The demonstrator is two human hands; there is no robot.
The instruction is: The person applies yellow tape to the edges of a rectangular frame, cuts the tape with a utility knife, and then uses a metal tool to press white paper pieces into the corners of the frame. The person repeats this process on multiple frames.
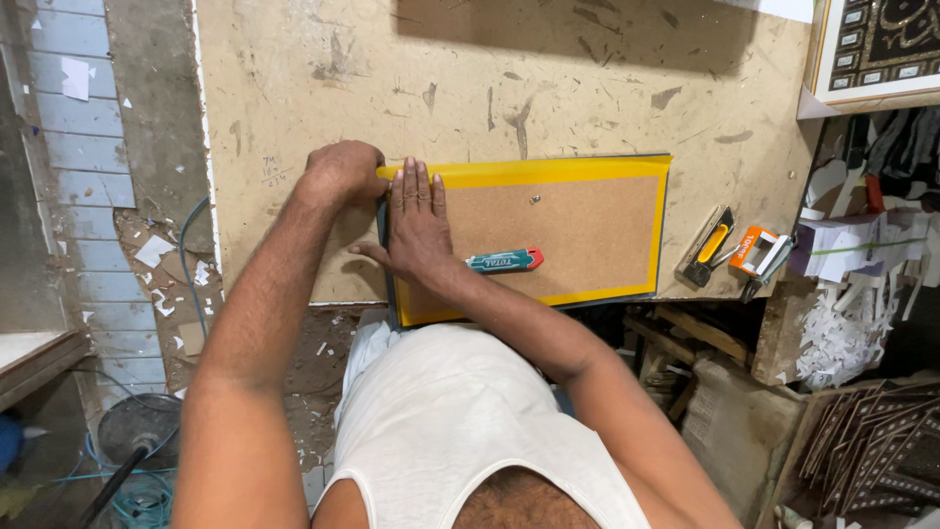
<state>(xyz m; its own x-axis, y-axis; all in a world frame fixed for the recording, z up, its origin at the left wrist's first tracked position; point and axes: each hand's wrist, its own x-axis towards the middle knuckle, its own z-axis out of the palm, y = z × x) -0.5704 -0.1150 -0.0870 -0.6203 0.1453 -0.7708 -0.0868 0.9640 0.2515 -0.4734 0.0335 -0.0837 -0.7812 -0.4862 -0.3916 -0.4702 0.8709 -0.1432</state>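
Lying flat on the counter (294, 78): backing board (568, 230), brown hardboard edged with yellow tape, judged stiff, light, slippery. Right grip (419, 220) spread open, palm pressing its left end; left grip (343, 171) fisted at the upper-left corner, contents hidden. Knife (504, 261) just right of the palm. Best held by the edges.

Yellow-taped backing board (578, 230) flat on workbench (470, 78)
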